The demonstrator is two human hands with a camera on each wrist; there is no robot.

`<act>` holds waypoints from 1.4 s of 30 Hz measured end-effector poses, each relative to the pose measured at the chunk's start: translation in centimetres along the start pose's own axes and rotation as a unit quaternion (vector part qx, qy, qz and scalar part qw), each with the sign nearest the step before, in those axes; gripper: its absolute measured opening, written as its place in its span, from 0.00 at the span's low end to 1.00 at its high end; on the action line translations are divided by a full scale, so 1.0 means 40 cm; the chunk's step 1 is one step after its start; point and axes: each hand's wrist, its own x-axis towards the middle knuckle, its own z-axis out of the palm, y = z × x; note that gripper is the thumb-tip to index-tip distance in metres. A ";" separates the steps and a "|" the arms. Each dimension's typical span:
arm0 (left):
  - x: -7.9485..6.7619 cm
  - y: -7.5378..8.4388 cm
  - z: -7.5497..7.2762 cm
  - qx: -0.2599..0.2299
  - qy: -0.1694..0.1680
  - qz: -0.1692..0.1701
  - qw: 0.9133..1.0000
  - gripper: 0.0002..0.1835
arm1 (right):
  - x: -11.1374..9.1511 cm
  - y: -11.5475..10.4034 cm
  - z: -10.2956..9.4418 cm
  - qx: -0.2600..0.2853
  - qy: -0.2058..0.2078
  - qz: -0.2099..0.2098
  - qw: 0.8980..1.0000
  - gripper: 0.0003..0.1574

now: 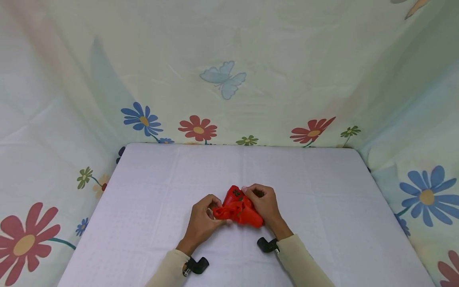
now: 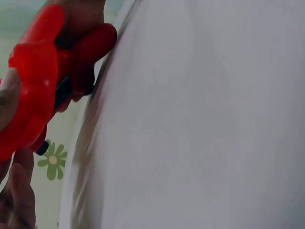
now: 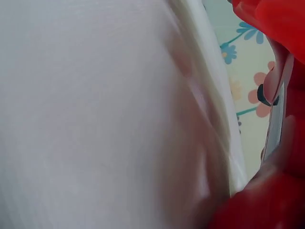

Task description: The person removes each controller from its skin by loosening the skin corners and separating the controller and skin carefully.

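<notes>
Between the hands, over the middle of the table, is a red game controller (image 1: pixel 232 194) with dark buttons. A soft, glossy red cover (image 1: pixel 233 211) lies bunched across part of it. From the left, my left hand (image 1: pixel 201 218) pinches the cover's edge between thumb and fingers. My right hand (image 1: pixel 266 204) grips the controller's right side, thumb at the upper edge. In the left wrist view, the stretched cover (image 2: pixel 35 76) overlaps the controller, whose rounded handle (image 2: pixel 95 44) sticks out. The right wrist view shows the red cover (image 3: pixel 286 21) close up, with the right hand mostly hidden.
A white cloth covers the table (image 1: pixel 150 191), whose far edge meets a hanging curtain (image 1: pixel 269 48) printed with flowers and a butterfly. Black wrist cameras (image 1: pixel 198 265) sit by both beige sleeves (image 1: pixel 305 261).
</notes>
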 end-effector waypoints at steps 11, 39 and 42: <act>-0.014 -0.002 -0.050 0.098 -0.130 0.020 0.986 0.33 | 0.016 -0.006 -0.001 -0.088 -0.001 0.010 0.996 0.17; 0.004 0.002 -0.047 0.067 -0.140 0.005 0.988 0.19 | -0.175 -0.046 -0.024 -0.236 0.001 -0.043 0.971 0.14; 0.000 -0.002 -0.056 0.071 -0.125 -0.005 0.990 0.22 | -0.184 -0.052 -0.022 -0.253 -0.014 -0.011 0.967 0.13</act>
